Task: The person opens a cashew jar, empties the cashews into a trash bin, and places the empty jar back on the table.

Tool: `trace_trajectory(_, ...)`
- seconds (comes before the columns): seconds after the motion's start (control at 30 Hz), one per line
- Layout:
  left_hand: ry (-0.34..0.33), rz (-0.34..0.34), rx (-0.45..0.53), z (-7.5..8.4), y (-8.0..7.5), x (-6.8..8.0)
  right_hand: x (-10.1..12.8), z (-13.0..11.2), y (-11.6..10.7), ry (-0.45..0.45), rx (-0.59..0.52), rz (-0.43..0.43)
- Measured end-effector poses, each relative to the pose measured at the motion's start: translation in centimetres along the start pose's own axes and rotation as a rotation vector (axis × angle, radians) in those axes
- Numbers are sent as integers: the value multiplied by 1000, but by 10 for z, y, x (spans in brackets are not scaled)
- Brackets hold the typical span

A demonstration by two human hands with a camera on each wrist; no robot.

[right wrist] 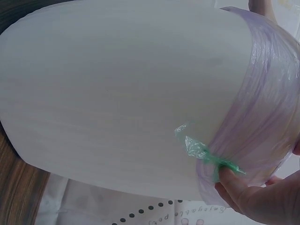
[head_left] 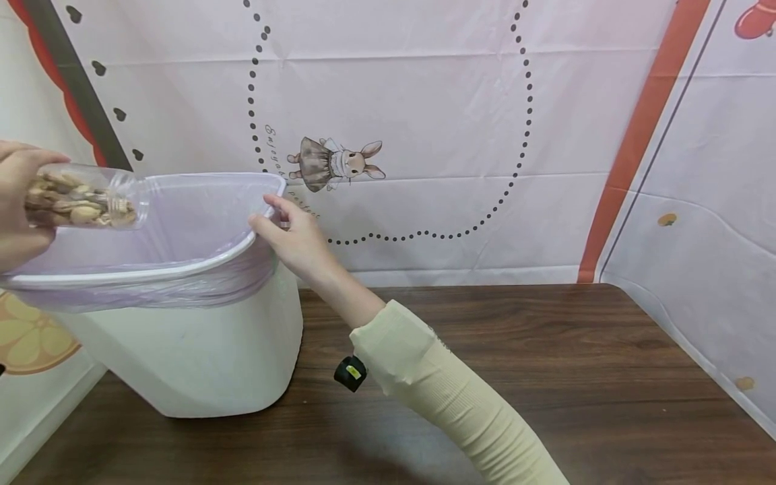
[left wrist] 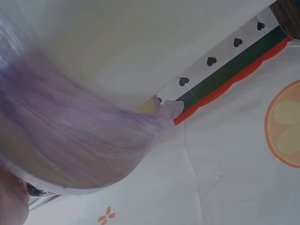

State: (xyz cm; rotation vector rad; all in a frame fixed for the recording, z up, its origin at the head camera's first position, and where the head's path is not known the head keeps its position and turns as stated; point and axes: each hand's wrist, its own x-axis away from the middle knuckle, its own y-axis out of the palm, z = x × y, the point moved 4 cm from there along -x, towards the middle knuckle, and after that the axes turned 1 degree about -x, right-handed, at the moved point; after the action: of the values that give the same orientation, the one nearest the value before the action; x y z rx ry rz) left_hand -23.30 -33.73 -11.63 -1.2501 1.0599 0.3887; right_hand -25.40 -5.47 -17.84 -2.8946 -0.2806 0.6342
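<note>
At nine o'clock the left hand (head_left: 15,202) has its grip clamped round a clear bottle (head_left: 85,199) of nut shells, tipped level with its mouth over the lined white bin (head_left: 182,337). The shells remain inside, so emptying looks barely begun. At centre, the right hand (head_left: 294,236), arm stretched forward, pinches the bin's rim on the tabletop (head_left: 545,377).

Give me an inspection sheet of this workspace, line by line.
Surface: brown wood-grain table.
Job's things: white bin with purple liner; clear bottle of shells tipped over its rim.
Clutter: nothing seen.
Hands: left hand grips the bottle; right hand holds the bin's rim.
Cables: nothing seen; a small black device hangs under the right sleeve.
Surroundings: pale sheet backdrop with a rabbit print.
</note>
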Motion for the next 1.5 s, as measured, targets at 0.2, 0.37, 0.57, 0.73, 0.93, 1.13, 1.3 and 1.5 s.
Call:
trace_trajectory(0.2, 13, -37, -39, 6, -1, -1, 0, -1, -1, -11, 8, 4)
trace_trajectory(0.37, 37, -57, -45, 6, -1, -2, 1, -1, 0, -18, 8, 3)
trace_trajectory(0.57, 66, -24, -5, 5, -2, -3, 1, 0, 0, -16, 0, 3)
trace_trajectory(0.73, 43, -28, -15, 4, -1, -4, 2, 0, -1, -12, -8, 0)
trace_trajectory(0.93, 17, -47, -39, 12, -1, -4, 2, 0, -2, -18, -11, 3)
trace_trajectory(1.13, 10, -62, -48, 14, -1, -4, 2, 0, -1, -22, -10, 4)
trace_trajectory(1.3, 14, -57, -42, 15, -3, -5, 2, -1, -1, -23, -10, 4)
trace_trajectory(1.5, 23, -57, -43, 16, -4, -6, 2, -1, -2, -17, -19, 3)
